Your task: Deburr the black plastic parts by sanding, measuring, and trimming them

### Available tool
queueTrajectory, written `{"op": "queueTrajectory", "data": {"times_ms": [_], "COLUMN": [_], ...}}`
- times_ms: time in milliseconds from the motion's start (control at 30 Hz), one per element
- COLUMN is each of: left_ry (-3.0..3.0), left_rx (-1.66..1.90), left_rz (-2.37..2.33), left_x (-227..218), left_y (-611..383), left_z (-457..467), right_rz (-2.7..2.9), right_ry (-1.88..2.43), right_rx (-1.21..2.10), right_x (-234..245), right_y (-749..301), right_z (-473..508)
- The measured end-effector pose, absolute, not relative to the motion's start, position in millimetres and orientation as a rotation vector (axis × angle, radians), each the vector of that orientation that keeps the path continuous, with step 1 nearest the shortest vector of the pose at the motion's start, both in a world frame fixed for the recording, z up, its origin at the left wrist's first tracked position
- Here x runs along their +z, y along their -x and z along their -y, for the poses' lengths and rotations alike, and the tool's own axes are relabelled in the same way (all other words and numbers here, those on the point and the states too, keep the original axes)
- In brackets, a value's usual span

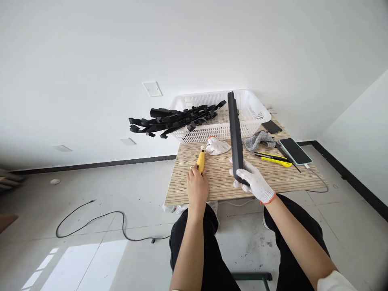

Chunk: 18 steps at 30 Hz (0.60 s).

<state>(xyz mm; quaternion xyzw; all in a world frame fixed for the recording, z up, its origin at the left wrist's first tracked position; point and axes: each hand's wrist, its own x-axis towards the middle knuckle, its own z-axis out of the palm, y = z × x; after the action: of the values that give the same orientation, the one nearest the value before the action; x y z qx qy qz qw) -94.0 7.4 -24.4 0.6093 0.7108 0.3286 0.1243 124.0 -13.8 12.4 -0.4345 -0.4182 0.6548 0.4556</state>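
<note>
The white basket (216, 131) is standing at the far side of the table (181, 184), carrying a heap of black parts (178, 120) whose ends are jutting past its left rim; its slotted floor is showing toward the right. Your gloved right hand (253, 181) is gripping the lower end of a long black strip (236, 133), holding it up before the basket. Your bare left hand (197, 184) is wrapping around a yellow tool (200, 161), its tip lying just beside a white glove (218, 146). Bare table is showing between your hands and along the left edge. Rightward, a grey cloth (257, 140), a yellow cutter (276, 162) and a pale-cased phone (295, 151) are taking up room.
</note>
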Motion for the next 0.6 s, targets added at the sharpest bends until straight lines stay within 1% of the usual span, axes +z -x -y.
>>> {"op": "queueTrajectory", "data": {"times_ms": [100,233,333,433,533,600], "left_ry": [-1.756,-1.787,-1.567,-1.195,-1.165,-1.198], "left_rx": [1.01,1.077,1.263,1.391,1.354,1.318], "left_rz": [-1.944,-1.738,-1.608,-1.431,-1.311,-1.235], "left_x": [-33.3,-32.6,-26.5,-14.5,8.0,32.9], "left_y": [93.6,97.7,94.2,80.6,61.5,48.6], "left_z": [-9.7,-9.9,-10.2,-3.2,4.8,1.0], "right_rz": [1.02,0.909,0.813,0.795,0.797,0.788], "right_ry": [1.044,1.047,1.107,1.134,1.126,1.121], "right_rx": [1.6,1.519,1.458,1.438,1.43,1.425], "right_x": [7.9,1.5,-0.4,-0.6,-0.5,-0.1], "right_y": [-121.9,-115.9,-114.1,-114.9,-115.7,-116.1], "right_z": [10.8,0.7,-7.5,-10.2,-8.5,-5.9]}}
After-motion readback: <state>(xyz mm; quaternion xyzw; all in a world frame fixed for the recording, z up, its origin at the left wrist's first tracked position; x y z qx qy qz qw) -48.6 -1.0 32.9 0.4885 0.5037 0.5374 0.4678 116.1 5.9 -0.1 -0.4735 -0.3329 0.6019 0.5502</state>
